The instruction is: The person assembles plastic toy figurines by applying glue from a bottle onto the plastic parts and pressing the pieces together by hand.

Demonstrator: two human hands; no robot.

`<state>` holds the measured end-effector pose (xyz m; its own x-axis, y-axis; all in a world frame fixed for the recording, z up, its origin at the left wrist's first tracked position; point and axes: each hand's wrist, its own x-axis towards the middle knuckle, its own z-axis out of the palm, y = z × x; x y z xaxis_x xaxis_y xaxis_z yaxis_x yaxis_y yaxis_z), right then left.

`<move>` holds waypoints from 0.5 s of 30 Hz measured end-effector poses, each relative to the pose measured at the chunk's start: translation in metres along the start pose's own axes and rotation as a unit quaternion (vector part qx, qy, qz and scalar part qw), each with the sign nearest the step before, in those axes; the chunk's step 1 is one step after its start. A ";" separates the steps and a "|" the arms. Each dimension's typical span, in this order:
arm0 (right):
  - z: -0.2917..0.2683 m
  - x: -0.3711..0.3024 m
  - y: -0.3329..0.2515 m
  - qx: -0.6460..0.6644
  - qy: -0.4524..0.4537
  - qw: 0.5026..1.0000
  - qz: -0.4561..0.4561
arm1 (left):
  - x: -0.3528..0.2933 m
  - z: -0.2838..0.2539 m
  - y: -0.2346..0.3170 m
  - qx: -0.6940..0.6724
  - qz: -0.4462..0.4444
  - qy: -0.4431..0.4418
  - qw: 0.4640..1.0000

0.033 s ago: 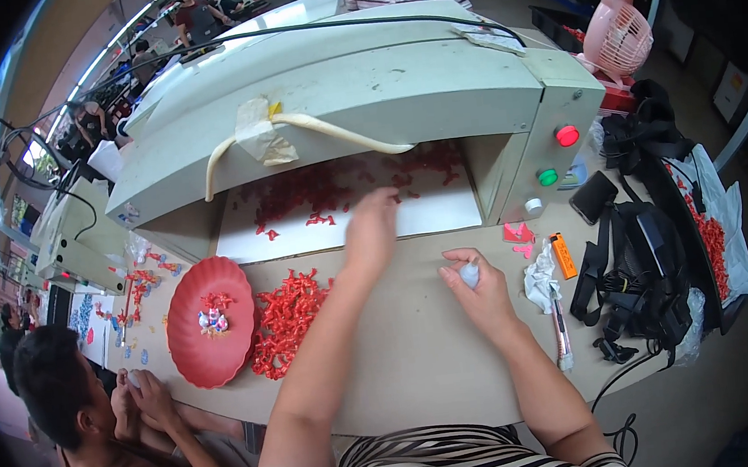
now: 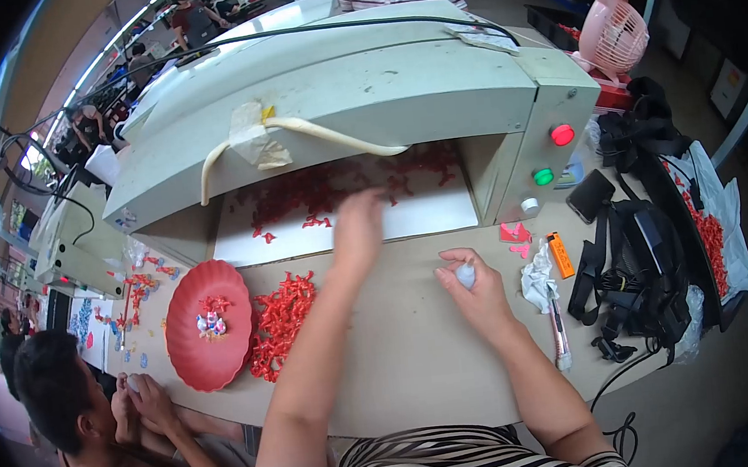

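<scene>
My left hand [image 2: 358, 233] reaches over the front edge of a white sheet [image 2: 431, 216] inside the opening of a pale green machine [image 2: 378, 89]. Small red plastic pieces [image 2: 298, 194] lie scattered on that sheet beyond my fingertips. Those fingers are blurred and turned away, so what they hold, if anything, does not show. Over the tabletop, my right hand [image 2: 484, 299] is closed round a small rounded pale-blue piece [image 2: 465, 274], its thumb pressed against it. A heap of shiny red plastic pieces [image 2: 282, 328] lies left of my left forearm.
A red scalloped bowl [image 2: 189, 346] holds a few red pieces and a small multicoloured figurine [image 2: 212, 324]. To the right are an orange box [image 2: 560, 255], crumpled tissue [image 2: 537, 279], a slim cutter [image 2: 561, 341] and black straps [image 2: 628, 254]. A co-worker [image 2: 67, 416] sits at left.
My left hand has shifted slightly left and back toward me over the white sheet. My right hand still grips the pale-blue piece. The whole view has slid a little.
</scene>
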<state>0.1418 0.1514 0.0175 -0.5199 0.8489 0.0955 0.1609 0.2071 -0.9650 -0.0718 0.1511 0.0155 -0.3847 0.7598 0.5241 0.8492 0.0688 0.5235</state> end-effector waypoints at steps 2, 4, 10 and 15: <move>-0.001 0.000 0.000 -0.022 -0.010 0.999 -0.022 | 0.017 -0.013 -0.016 0.092 -0.054 -0.051 0.993; 0.000 -0.002 0.004 -0.022 -0.005 0.999 -0.035 | 0.028 -0.026 -0.024 0.117 -0.127 -0.105 0.979; 0.007 -0.004 0.009 -0.009 -0.021 0.998 -0.051 | 0.039 -0.026 -0.072 0.132 0.079 -0.069 0.986; -0.006 -0.004 -0.008 0.007 0.017 1.000 -0.025 | 0.021 -0.040 0.001 -0.169 -0.139 -0.045 0.975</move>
<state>0.1479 0.1496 0.0261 -0.4976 0.8540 0.1523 0.1230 0.2432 -0.9621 -0.0931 0.1412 0.0536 -0.5361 0.7971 0.2779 0.5431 0.0738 0.8364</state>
